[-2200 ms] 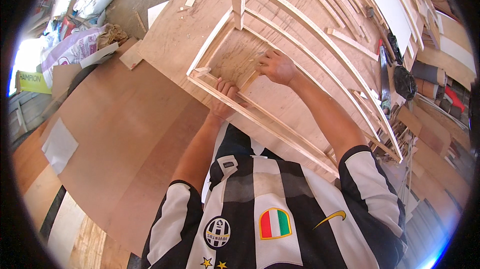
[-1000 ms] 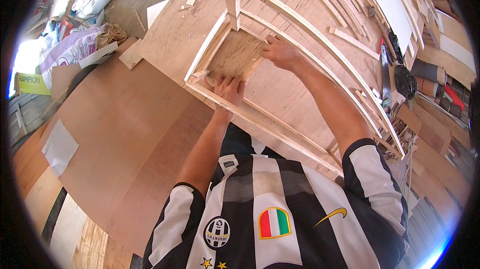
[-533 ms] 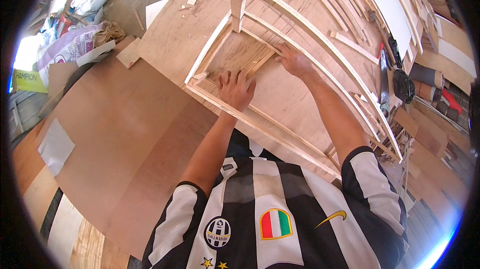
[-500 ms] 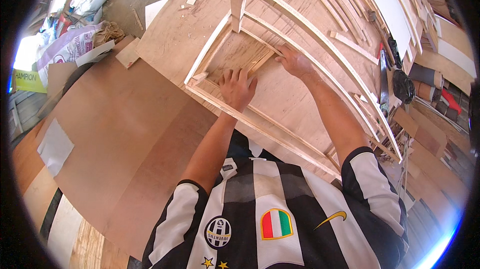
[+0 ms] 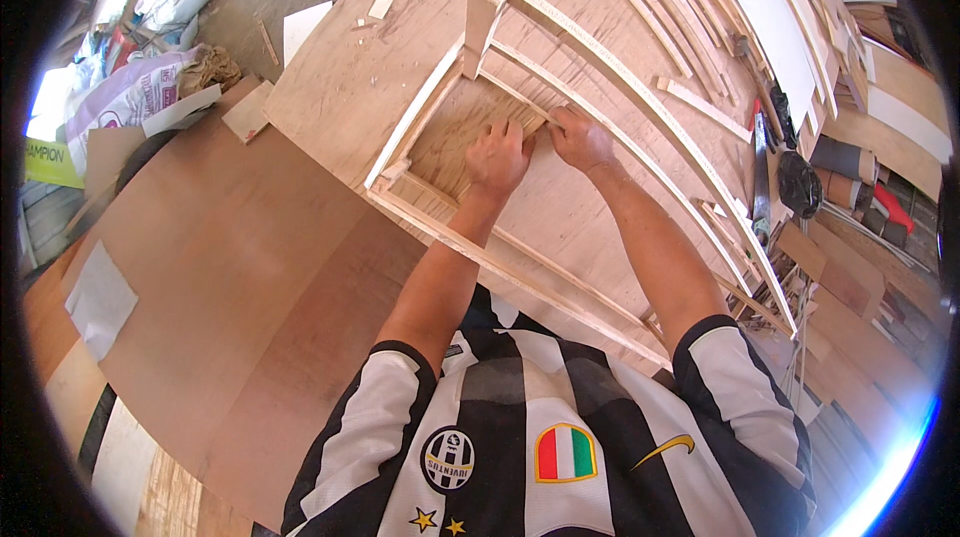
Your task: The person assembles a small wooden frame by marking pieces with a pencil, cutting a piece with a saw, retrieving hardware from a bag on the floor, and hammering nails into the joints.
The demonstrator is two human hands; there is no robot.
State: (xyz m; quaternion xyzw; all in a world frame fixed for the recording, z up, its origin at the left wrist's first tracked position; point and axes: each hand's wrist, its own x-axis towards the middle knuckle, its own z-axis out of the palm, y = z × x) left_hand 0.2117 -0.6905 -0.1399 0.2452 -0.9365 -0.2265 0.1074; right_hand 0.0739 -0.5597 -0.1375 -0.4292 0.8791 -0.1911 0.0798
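Observation:
A long wooden frame [image 5: 625, 77] of pale strips lies on the plywood worktop, its post [image 5: 482, 25] standing up at the far end. A grained plywood panel [image 5: 445, 142] sits within the end section. Beside it runs a short wooden crosspiece [image 5: 536, 125], mostly covered by my hands. My left hand [image 5: 500, 159] is closed over the near part of this crosspiece, its fingers curled. Close by on the right, my right hand [image 5: 582, 140] grips the crosspiece's far end, where it meets the inner long rail. My fingertips hide the joint.
Long wooden strips [image 5: 665, 17] lie at the far right of the worktop [image 5: 330, 87]. A handsaw [image 5: 762, 177] and a black plastic bag [image 5: 800, 183] are on the right. A brown sheet [image 5: 250, 267] fills the left, with filled sacks [image 5: 130, 102] beyond.
My left hand has moved right and its spread fingers have curled onto the crosspiece. My right hand has shifted slightly nearer to it. The view has tilted a little.

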